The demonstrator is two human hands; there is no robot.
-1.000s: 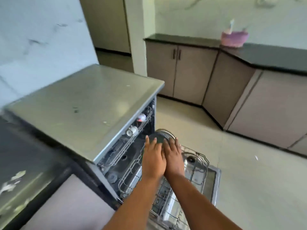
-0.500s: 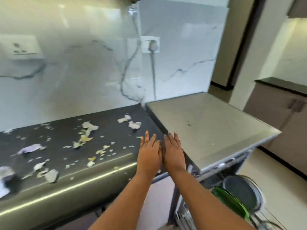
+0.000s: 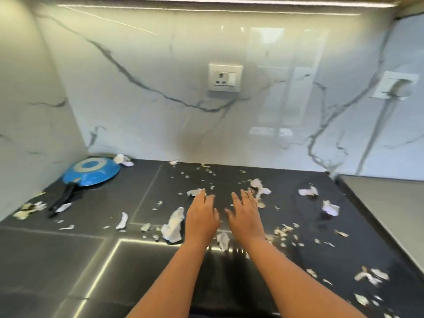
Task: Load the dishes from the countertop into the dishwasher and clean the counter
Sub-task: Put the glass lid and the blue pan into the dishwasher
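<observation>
Two bare forearms reach in from the near edge over the dark countertop [image 3: 96,255]. The left hand [image 3: 202,220] and the right hand [image 3: 246,218] are held palm down side by side, a narrow gap between them, fingers straight and slightly spread; neither holds anything. Whether the palms touch the counter or hover just above it cannot be told.

Torn paper scraps [image 3: 173,224] litter the surface around the hands: a larger crumpled piece lies just left of the left hand, another small one between the wrists, and more are scattered to the right and far right. Small flakes speckle the middle of the counter beyond the fingertips.

At the far left, near the corner of the walls, a blue frying pan [image 3: 91,171] lies upside down, its black handle pointing toward the near left.

Behind the counter rises a white marble-patterned backsplash [image 3: 160,115] with a wall socket [image 3: 225,77] above the hands.
</observation>
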